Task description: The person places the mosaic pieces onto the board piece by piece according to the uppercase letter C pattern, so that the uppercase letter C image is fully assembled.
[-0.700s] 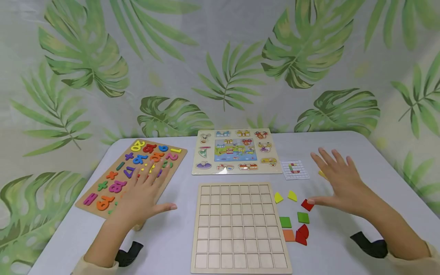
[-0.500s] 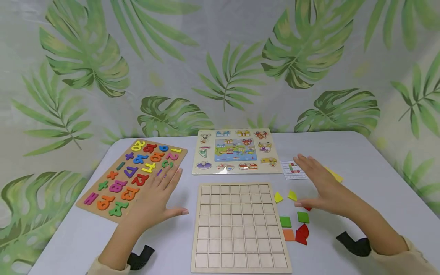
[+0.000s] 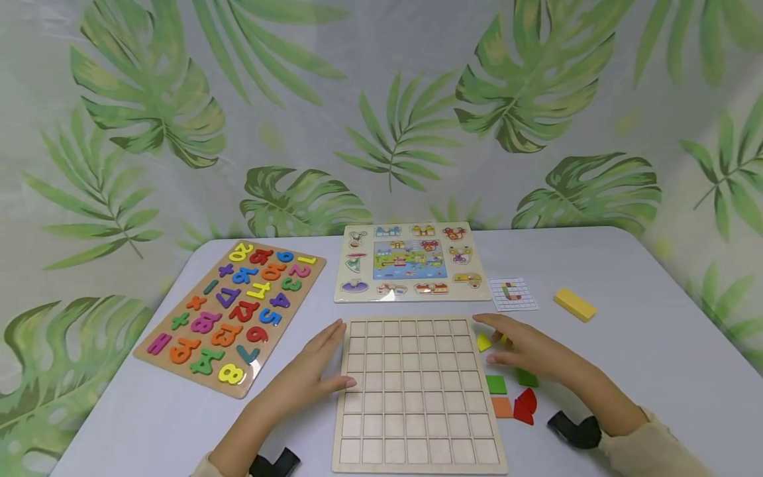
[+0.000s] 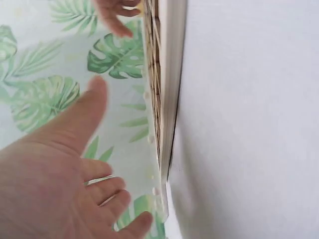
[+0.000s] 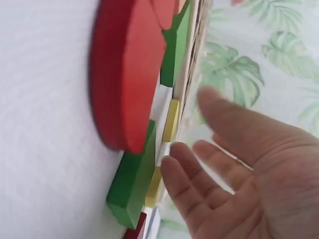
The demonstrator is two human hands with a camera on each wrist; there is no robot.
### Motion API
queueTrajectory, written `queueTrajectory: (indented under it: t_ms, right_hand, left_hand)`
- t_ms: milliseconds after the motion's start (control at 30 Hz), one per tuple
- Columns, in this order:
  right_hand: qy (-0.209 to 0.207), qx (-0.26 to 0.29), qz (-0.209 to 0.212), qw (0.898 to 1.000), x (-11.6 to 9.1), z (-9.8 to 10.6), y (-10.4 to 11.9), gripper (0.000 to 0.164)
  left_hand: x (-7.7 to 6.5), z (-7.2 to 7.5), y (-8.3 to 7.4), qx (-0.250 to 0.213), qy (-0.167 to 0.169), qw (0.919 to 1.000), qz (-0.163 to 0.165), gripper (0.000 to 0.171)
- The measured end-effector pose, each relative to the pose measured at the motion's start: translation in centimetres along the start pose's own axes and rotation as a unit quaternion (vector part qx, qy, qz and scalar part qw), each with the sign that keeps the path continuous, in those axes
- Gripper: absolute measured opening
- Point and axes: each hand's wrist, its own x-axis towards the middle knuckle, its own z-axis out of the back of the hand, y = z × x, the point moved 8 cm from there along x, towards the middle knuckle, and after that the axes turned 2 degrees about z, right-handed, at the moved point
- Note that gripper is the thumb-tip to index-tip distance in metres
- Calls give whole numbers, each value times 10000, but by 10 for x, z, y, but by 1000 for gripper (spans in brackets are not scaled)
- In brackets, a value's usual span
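Note:
A wooden grid board (image 3: 405, 401) of square cells lies in front of me with no pieces in its cells. Along its left edge is my left hand (image 3: 304, 374), fingers extended at the upper left side and thumb overlapping the frame. My right hand (image 3: 524, 348) hovers by the upper right edge, fingers loosely bent and holding nothing, partly covering small pieces. Beside the board lie a yellow quarter-round piece (image 3: 483, 342), a green square (image 3: 496, 384), an orange square (image 3: 502, 407) and red quarter-rounds (image 3: 524, 405). In the right wrist view, a red piece (image 5: 114, 74) looms close.
A number puzzle board (image 3: 229, 318) lies at the left. Behind the grid stands a picture puzzle (image 3: 411, 262), with a small pattern card (image 3: 512, 295) to its right. Farther right lies a yellow block (image 3: 575, 305). A leaf-print cloth (image 3: 411, 99) hangs behind the white table.
Both hands have moved inward and lower, from beside the grid board to its left and right edges. The number puzzle and the yellow block are now uncovered.

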Motion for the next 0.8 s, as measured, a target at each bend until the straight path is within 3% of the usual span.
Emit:
queueTrajectory:
  t_ms: [133,367,500,633,800]
  right_hand:
    - [12,-153,-55,9999,1,-3,-3,51]
    - [-217,-585,145,9979,2,-2,-3,34]
    - [-256,-684,42,9973,2,-1,-3,26]
    - [-265,-734,-45,9969,2,0,-1,22]
    - [-520,-910,146,9944,3,8,7,25]
  left_hand:
    - [-3,-11,10,-270,156,9994,160,85]
    - [-7,-21,13,-440,98,9990,-70,73]
    - [-9,-23,15,-666,28,9978,-33,71]
    - [-9,-23,17,-796,-22,9968,-9,71]
    - [-10,-24,18,-749,-3,9972,-33,74]
